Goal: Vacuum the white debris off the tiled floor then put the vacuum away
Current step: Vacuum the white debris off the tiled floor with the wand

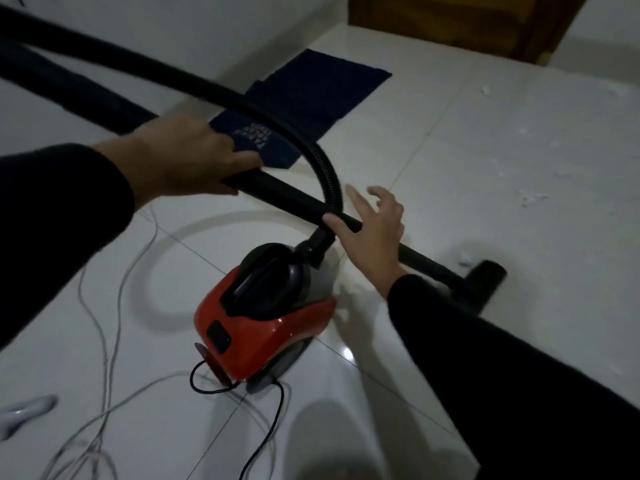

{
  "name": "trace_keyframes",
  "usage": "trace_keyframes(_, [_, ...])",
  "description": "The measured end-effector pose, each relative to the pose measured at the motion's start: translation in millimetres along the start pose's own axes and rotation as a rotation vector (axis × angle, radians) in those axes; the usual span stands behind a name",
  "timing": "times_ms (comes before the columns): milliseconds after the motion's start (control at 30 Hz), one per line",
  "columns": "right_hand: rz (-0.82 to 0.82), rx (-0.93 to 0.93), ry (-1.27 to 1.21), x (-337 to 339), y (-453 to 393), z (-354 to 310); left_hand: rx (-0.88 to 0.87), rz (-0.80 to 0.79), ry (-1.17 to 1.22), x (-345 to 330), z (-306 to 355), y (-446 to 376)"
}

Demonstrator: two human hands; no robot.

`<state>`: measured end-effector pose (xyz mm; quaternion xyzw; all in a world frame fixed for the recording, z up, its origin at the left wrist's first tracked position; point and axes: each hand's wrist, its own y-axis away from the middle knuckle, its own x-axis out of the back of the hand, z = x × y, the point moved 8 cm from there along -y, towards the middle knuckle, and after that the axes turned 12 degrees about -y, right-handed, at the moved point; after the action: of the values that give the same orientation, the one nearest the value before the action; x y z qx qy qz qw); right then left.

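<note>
Red and black plastic form the canister vacuum, which sits on the glossy white tiled floor and serves here as the reference point. Your left hand is above and to the left of the canister, closed around the rigid black wand. Your right hand is just above and to the right of the canister, fingers spread open, with only the thumb touching the wand where its sections join (no grasp is formed). The ribbed black hose rises from the canister's front port and arcs away to the upper left. The floor nozzle rests on the tiles to the right of the canister. White debris lies scattered further right and beyond, with one piece just beside the nozzle. A dark blue mat lies beyond the canister; a black power cord trails from its rear.
</note>
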<state>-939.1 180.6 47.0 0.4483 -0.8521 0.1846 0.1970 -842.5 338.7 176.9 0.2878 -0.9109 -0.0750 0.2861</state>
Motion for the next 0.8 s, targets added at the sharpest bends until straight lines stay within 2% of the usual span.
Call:
trace_keyframes(33, [0.124,-0.173,-0.138,13.0,6.8,0.6,-0.03,-0.016,0.005,9.9,-1.3,-1.5])
trace_keyframes(100, [0.253,-0.584,-0.484,20.2,27.8,-3.4,-0.053,-0.077,0.08,27.7,-5.2,-0.1])
trace_keyframes(167, [0.265,-0.876,-0.745,7.3,47.5,-19.7,-0.068,-0.153,0.197,42.8,-7.3,5.3])
trace_keyframes(200, [0.24,-0.941,-0.84,-0.7,55.6,-32.3,-0.058,-0.169,0.258,49.9,-6.1,11.1])
trace_keyframes(267, [0.265,-1.02,-1.01,-6.7,66.7,-56.6,-0.045,-0.189,0.385,66.8,-6.1,25.4])
trace_keyframes(333, [0.369,-1.126,-1.047,5.3,81.3,-72.6,-0.068,-0.292,0.551,80.0,0.0,49.2])
trace_keyframes(467, [0.361,-1.251,-1.112,16.2,117.2,-96.8,-0.199,-0.69,0.995,95.4,22.8,121.6])
trace_keyframes(600, [0.242,-1.32,-1.08,8.5,156.3,-111.2,-0.137,-1.035,1.487,107.3,35.7,198.7])
trace_keyframes(667, [0.194,-1.342,-1.076,-3.1,179.0,-116.6,-0.115,-1.126,1.61,103.3,46.1,230.2])
trace_keyframes(800, [0.15,-1.408,-1.015,-27.3,227.2,-126.6,-0.096,-1.198,1.746,89.6,68.2,275.7])
